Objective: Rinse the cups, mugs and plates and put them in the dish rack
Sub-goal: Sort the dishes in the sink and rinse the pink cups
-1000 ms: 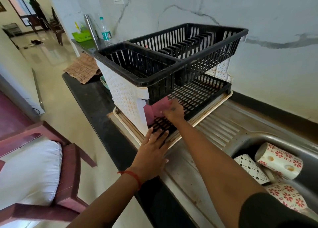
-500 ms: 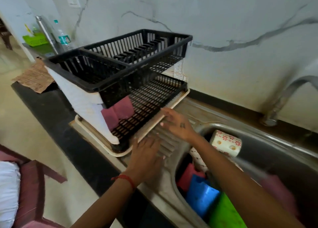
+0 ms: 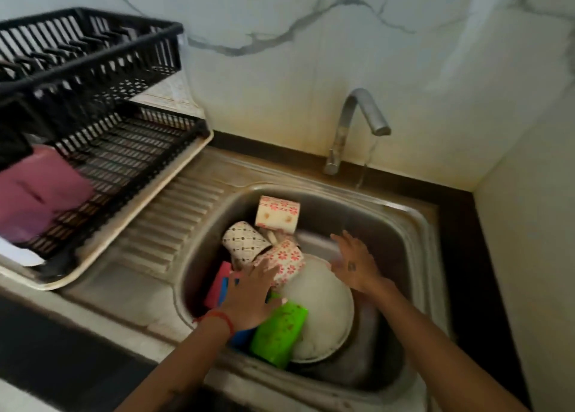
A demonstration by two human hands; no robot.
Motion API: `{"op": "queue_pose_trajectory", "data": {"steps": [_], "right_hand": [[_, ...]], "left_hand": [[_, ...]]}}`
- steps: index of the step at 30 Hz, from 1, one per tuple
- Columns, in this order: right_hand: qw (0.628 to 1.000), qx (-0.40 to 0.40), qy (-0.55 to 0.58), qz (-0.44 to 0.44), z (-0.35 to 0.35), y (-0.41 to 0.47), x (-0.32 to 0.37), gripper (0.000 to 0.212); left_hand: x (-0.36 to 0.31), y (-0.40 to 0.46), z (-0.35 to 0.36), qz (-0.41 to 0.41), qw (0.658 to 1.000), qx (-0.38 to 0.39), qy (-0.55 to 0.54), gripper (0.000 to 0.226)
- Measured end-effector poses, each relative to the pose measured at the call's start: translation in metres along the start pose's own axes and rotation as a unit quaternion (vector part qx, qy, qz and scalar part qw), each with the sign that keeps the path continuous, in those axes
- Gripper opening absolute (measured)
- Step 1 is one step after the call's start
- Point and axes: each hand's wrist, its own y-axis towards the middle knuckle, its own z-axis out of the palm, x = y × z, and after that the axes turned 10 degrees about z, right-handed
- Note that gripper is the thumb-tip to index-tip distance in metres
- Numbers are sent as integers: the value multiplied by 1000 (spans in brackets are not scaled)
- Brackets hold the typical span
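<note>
Evidently you had both hands down in the sink (image 3: 413,225), reaching for the next piece. Your left hand (image 3: 249,293) lay flat over the piled dishes, fingers straight and slightly spread, touching the red-flowered mug (image 3: 287,263) — holding nothing. Your right hand (image 3: 353,263) hovered above the white plate (image 3: 323,302), fingers apart and unclenched, gripping nothing. Remaining crockery sat heaped in the basin: a second flowered mug (image 3: 278,214) on its side, a lattice-patterned cup (image 3: 244,242), a green cup (image 3: 278,332). Water ran thinly from the tap (image 3: 357,122), presumably left on for rinsing. The dish rack (image 3: 93,78) stood just beside the sink on the drainboard — near for unloading — with a pink item (image 3: 40,193) on its lower tier.
</note>
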Motion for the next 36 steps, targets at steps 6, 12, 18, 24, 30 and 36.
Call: {"op": "queue_pose_trajectory", "data": {"steps": [6,12,18,24,30,36], "right_hand": [[986,72,-145,-40,20,26,-30,67],[984,59,-165,-18,9,34,-24,45],[986,9,-164,-17,-23,23,-24,31],[992,-66,-111,8,-52,0,-20,27],[967,-201,25,-155,-76,-28,-8,17],[889,-349,76,-288,-86,-39,7,28]], "left_hand": [[-2,0,15,-19,1000,-5,21,73],[2,0,18,-19,1000,-16,-1,73],[2,2,19,-21,999,-35,-22,73],[-12,8,10,-72,990,-78,-98,70],[-43,39,-32,-15,965,-168,-203,90],[-62,76,-92,143,866,-214,-430,130]]}}
